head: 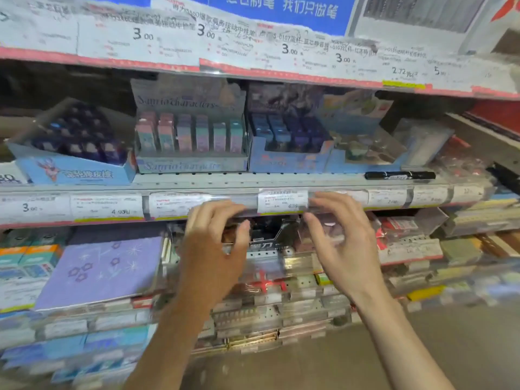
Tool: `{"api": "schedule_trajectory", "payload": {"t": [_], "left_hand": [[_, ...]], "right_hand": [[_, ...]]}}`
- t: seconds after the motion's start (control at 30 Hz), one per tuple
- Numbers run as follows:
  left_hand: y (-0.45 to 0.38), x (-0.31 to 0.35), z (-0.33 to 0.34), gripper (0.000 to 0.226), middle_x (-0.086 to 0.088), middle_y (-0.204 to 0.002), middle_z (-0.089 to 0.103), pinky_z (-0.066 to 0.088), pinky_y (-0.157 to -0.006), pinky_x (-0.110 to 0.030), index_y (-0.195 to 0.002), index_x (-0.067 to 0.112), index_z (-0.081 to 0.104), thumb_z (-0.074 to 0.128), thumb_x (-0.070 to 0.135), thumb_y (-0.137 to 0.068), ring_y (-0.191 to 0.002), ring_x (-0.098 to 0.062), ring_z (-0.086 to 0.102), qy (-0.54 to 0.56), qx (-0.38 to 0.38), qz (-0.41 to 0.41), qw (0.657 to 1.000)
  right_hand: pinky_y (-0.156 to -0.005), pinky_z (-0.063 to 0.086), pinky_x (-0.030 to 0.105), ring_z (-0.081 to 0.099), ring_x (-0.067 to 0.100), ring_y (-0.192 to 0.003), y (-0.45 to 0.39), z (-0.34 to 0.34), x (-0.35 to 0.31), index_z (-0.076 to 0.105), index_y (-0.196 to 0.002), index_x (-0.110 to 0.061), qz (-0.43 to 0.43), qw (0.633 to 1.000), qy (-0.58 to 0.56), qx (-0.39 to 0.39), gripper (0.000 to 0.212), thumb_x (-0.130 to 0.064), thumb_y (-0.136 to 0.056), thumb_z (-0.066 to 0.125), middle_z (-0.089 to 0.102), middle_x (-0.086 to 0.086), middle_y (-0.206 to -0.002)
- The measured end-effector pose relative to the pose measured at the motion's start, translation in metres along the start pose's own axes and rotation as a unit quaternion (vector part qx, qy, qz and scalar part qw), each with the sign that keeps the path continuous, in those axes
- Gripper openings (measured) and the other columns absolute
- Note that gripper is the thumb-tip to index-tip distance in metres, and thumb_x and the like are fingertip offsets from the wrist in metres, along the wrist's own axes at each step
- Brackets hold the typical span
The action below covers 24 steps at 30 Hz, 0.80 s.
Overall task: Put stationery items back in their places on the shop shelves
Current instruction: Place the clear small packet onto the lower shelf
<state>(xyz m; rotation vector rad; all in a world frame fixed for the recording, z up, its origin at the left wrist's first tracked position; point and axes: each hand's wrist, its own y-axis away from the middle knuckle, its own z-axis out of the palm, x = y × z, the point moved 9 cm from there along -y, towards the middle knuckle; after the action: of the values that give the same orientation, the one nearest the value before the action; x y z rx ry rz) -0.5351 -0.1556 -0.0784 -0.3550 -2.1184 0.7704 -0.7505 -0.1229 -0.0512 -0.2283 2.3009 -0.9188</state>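
Both hands are reaching up at the middle of the frame, just under the price-label strip (281,202) of the middle shelf (225,180). The left hand (211,249) is showing a loose, open grip, fingers bent forward and thumb pointing right, with nothing clearly held. The right hand (340,243) is doing the same, fingers spread and slightly curled, its fingertips (309,218) lying against the lower edge of the label strip. Between the two hands a clear-and-black blister pack (267,243) is hanging in the row below; whether either hand is touching it cannot be told through the blur. A black marker pen (399,175) is lying on its side along the front edge of the middle shelf, right of centre, in front of the blue display boxes (289,161). A lilac notebook (101,271) is sitting at the lower left
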Motion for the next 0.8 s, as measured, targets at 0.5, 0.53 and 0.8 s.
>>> {"api": "schedule_trajectory", "payload": {"t": [0.5,0.53,0.8], "left_hand": [[0.091,0.011,0.129,0.023,0.018,-0.095,0.065,0.058,-0.074,-0.029,-0.114,0.03,0.062,0.066,0.027,-0.091,-0.084,0.002,0.062,0.082,-0.115,-0.172,0.975],[0.092,0.018,0.141,0.023,0.017,-0.094,0.067,0.057,-0.073,-0.026,-0.113,0.029,0.064,0.067,0.024,-0.091,-0.083,0.001,0.063,0.077,-0.112,-0.178,0.975],[0.093,0.108,0.256,0.016,0.016,-0.087,0.067,0.05,-0.071,-0.019,-0.106,0.036,0.063,0.065,0.034,-0.09,-0.079,-0.003,0.062,0.017,-0.132,-0.218,0.967]], "right_hand": [[-0.079,0.056,0.03,0.065,0.004,-0.092,0.099,-0.006,0.166,0.062,-0.12,-0.027,0.27,0.949,-0.086,-0.136,0.027,-0.036,-0.095,0.061,0.069,-0.014,-0.096],[-0.077,0.055,0.026,0.065,0.002,-0.093,0.098,-0.013,0.178,0.062,-0.12,-0.028,0.267,0.949,-0.097,-0.139,0.025,-0.035,-0.096,0.062,0.069,-0.015,-0.097],[-0.081,0.057,0.031,0.067,0.002,-0.095,0.086,-0.09,0.298,0.065,-0.12,-0.032,0.266,0.942,-0.131,-0.16,0.028,-0.044,-0.096,0.06,0.071,-0.018,-0.103]]}}
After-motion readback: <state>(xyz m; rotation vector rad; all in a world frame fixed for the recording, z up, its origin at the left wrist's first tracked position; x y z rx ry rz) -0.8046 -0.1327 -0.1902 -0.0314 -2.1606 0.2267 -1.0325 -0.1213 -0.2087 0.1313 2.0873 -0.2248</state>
